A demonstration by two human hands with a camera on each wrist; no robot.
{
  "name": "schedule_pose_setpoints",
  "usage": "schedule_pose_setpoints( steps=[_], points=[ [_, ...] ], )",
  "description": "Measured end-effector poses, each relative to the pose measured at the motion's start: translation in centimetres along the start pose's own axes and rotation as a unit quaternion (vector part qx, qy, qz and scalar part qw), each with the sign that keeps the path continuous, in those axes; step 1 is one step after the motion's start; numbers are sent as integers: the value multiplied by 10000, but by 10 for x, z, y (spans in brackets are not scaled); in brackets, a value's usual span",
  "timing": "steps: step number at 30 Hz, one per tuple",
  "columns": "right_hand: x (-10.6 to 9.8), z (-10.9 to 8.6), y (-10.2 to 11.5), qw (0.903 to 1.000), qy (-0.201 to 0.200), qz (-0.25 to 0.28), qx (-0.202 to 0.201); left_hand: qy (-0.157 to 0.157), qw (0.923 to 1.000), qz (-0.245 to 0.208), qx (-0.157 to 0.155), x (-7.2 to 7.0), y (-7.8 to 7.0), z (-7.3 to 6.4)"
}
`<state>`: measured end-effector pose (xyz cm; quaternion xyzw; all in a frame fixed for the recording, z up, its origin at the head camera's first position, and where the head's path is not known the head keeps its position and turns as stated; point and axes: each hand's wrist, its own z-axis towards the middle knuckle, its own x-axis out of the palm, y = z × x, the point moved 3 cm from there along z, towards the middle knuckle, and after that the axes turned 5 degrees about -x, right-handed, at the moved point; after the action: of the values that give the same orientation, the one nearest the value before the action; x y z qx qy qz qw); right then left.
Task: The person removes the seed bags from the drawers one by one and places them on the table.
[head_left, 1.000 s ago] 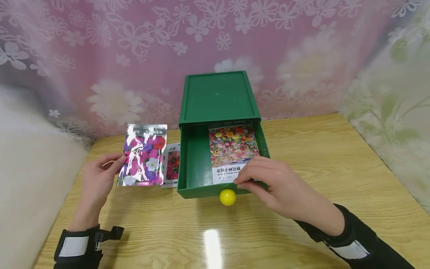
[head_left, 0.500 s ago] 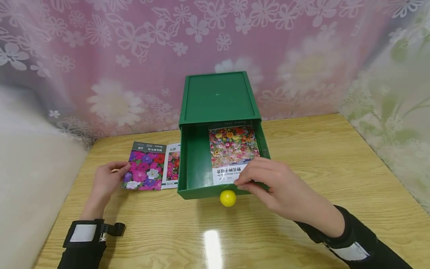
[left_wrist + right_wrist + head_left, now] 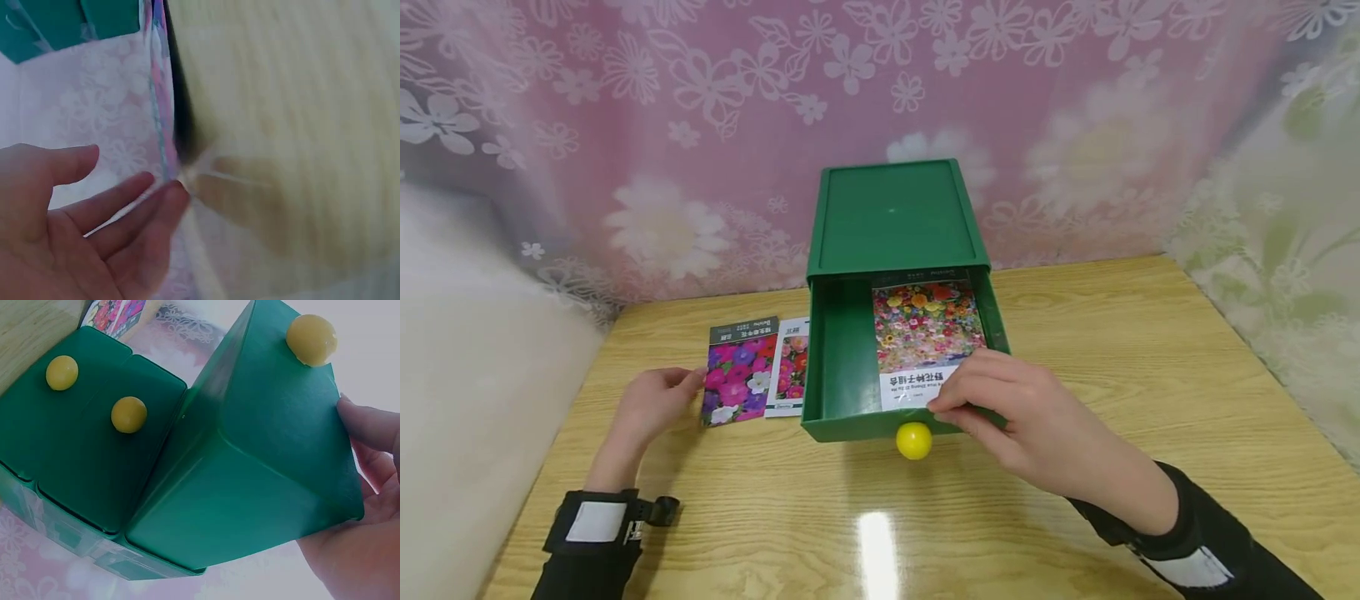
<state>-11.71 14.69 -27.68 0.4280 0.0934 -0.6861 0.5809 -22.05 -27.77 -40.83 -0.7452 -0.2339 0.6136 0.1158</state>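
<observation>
My right hand [image 3: 1007, 408] grips the front edge of the pulled-out top drawer [image 3: 842, 429], right of its yellow knob [image 3: 913, 441]. In the right wrist view the thumb lies against the green drawer front [image 3: 281, 419], with the other fingers partly hidden behind it. Inside the drawer lies a wildflower seed packet [image 3: 928, 333]. My left hand [image 3: 655, 404] is at the left edge of a petunia-like flower seed packet [image 3: 737, 375] lying on the table. From the left wrist, that hand's [image 3: 112, 231] thumb stands apart from its fingers, whose tips are beside the packet edge [image 3: 164, 112].
Another seed packet [image 3: 790, 367] with a white border lies between the petunia-like one and the green cabinet [image 3: 891, 217]. Two lower drawers with yellow knobs [image 3: 129, 414] are closed. A floral curtain [image 3: 737, 167] hangs behind the wooden table [image 3: 1112, 350].
My left hand has lowered the petunia-like seed packet onto the table beside the white-bordered one and loosened its hold. The right hand has stayed on the drawer edge.
</observation>
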Motion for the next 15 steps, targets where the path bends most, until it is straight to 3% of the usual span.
schedule_pose_setpoints(
  steps=[3,10,12,15],
  points=[
    [-2,3,1,9999,48,-153,-8,-73,9994,300,168,-3,-8,-5],
    [-15,10,-6,9992,202,-326,-61,-364,9968,153,699,-13,-40,-20],
    [-18,13,-10,9980,480,-410,94,-496,9947,95,893,-19,-54,-28],
    [-19,18,-17,9886,1261,-615,542,-683,9896,33,1263,-25,-77,-42]
  ],
)
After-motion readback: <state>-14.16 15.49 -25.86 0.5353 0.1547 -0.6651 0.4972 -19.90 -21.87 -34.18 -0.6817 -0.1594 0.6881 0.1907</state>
